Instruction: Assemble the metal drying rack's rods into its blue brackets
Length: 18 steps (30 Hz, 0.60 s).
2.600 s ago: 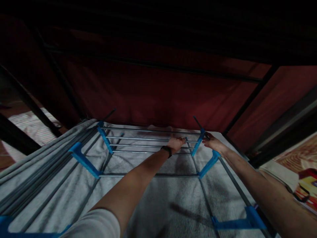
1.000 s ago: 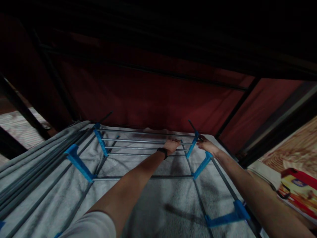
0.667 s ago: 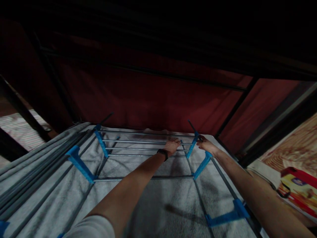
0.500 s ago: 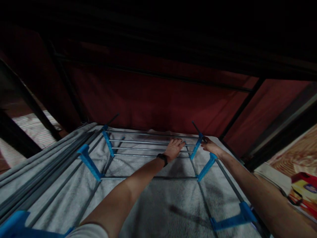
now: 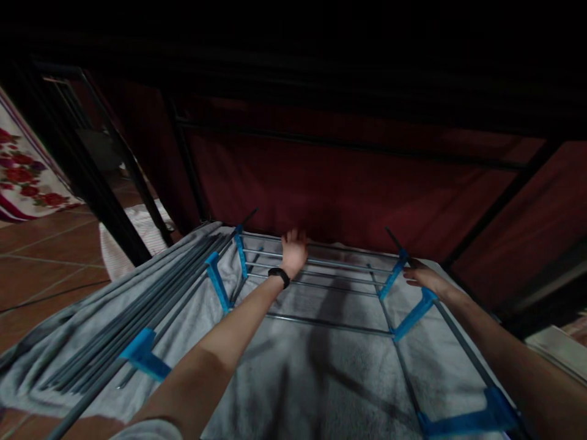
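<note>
reader: where does the tube rack (image 5: 330,324) lie?
tutor: just below centre and out toward four o'clock, on a grey blanket (image 5: 362,366); its metal crossbars (image 5: 339,264) are joined by blue brackets (image 5: 415,315).
reader: and the left hand (image 5: 295,252)?
tutor: at the centre, a little toward six o'clock, over the far crossbars; the fingers are extended, slightly apart, pointing to twelve o'clock. a black wristband (image 5: 279,276) circles the wrist.
reader: the right hand (image 5: 428,281)?
tutor: toward four o'clock, just beside the bracket at the rack's two o'clock corner. its fingers point to nine o'clock; whether they are clamped on anything cannot be told, that part being too dark.
reader: what surrounds the rack?
tutor: toward eight o'clock, a bundle of loose grey tubes (image 5: 142,311), slantwise on the same blanket; toward twelve o'clock, a dark red curtain (image 5: 358,195); toward nine o'clock, a striped cloth (image 5: 121,244) on the tiled floor (image 5: 50,244).
</note>
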Motion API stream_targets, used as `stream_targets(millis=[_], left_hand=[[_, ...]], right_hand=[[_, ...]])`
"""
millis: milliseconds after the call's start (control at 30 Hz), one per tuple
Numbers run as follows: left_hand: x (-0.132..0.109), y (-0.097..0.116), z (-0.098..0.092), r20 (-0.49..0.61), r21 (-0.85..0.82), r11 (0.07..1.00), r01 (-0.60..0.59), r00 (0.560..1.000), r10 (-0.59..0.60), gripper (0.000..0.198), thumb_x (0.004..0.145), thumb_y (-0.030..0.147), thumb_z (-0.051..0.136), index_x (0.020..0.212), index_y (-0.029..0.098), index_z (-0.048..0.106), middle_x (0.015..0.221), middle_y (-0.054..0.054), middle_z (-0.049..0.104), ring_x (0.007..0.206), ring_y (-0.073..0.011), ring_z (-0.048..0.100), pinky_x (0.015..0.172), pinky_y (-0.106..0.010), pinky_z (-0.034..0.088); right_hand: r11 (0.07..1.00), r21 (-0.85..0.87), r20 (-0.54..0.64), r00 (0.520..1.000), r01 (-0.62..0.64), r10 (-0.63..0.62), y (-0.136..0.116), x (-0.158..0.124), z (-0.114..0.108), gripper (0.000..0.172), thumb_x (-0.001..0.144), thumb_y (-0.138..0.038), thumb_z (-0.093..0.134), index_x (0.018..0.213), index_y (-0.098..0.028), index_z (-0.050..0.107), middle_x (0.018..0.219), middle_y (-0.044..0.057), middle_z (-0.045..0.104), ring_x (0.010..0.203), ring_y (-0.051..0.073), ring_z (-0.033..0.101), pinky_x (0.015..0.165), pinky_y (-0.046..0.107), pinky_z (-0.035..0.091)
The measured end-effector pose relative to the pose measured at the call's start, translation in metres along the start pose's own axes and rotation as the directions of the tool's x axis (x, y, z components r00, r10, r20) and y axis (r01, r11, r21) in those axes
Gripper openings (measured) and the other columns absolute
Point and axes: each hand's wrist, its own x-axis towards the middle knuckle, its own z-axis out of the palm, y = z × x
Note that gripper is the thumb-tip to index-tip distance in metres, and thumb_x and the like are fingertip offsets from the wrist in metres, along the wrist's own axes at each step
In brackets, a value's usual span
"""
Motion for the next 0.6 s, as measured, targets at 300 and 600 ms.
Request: stream_targets(millis=[300, 600], left_hand=[[0.002, -0.03, 0.011, 0.147, -0.046, 0.96, -0.275, 0.949, 0.279, 0.039, 0.111, 0.038, 0.041, 0.129, 0.019, 0.07, 0.124, -0.014, 0.076, 0.118, -0.0288, 0.064, 0.108, -0.045, 0.04], [0.008, -0.036, 0.015, 0.125, -0.121, 0.942, -0.314, 0.936, 0.328, 0.036, 0.11, 0.034, 0.043, 0.124, 0.019, 0.073, 0.125, -0.013, 0.075, 0.118, -0.0285, 0.063, 0.106, -0.043, 0.042]], right_hand=[[0.999, 0.053, -0.004, 1.0, -0.001, 0.002, 0.003, 0.001, 0.001, 0.073, 0.079, -0.021, 0.069, 0.15, -0.017, 0.053, 0.134, 0.022, 0.069, 0.1, 0.027, 0.075, 0.087, 0.042, 0.067], [0.999, -0.025, -0.028, 0.999, 0.031, -0.032, -0.003, -0.006, 0.001, 0.07, 0.078, -0.017, 0.064, 0.148, -0.015, 0.055, 0.125, 0.018, 0.073, 0.09, 0.022, 0.074, 0.08, 0.035, 0.066]])
